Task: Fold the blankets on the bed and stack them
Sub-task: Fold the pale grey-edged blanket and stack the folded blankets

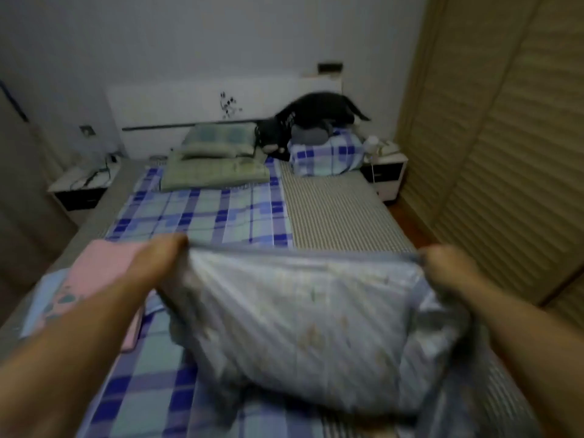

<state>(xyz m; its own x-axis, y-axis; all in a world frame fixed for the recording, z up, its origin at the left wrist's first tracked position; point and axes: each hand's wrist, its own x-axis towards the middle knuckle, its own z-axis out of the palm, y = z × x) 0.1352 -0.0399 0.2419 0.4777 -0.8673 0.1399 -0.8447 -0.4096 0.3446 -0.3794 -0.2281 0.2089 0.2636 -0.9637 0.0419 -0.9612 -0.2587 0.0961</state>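
Note:
A pale blue striped blanket (303,324) hangs stretched between my hands above the near half of the bed (335,210). My left hand (164,260) grips its top left corner. Its top right corner is held in my right hand (442,263). The blanket's lower part sags onto the blue plaid sheet (202,216). A folded pink blanket (104,270) lies on the bed's left side, partly behind my left forearm. The frame is blurred.
Green pillows (215,165) lie at the head. A folded plaid bundle (325,156) with dark clothes (313,115) on top sits at the far right. Nightstands (79,188) flank the bed. A slatted wardrobe (493,137) lines the right.

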